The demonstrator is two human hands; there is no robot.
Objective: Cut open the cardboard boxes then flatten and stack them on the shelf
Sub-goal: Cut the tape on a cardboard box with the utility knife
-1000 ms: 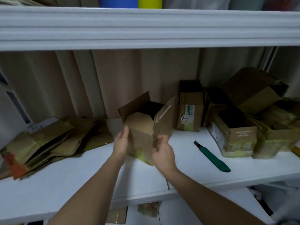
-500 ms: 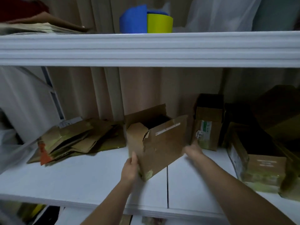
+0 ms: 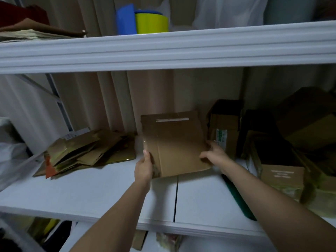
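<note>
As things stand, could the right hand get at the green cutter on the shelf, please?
Probably yes: the green cutter lies uncovered beside the right forearm, but the right hand grips the flattened box.

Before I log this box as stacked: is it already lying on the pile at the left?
No, both hands, left and right, hold the box up, to the right of the pile.

Brown flattened box (image 3: 174, 142), white shelf (image 3: 91, 193)

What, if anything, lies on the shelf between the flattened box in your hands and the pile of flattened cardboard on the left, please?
Nothing visible. The flattened box, held by the left hand and right hand, sits just right of the pile of flattened cardboard; only bare shelf lies before it.
</note>
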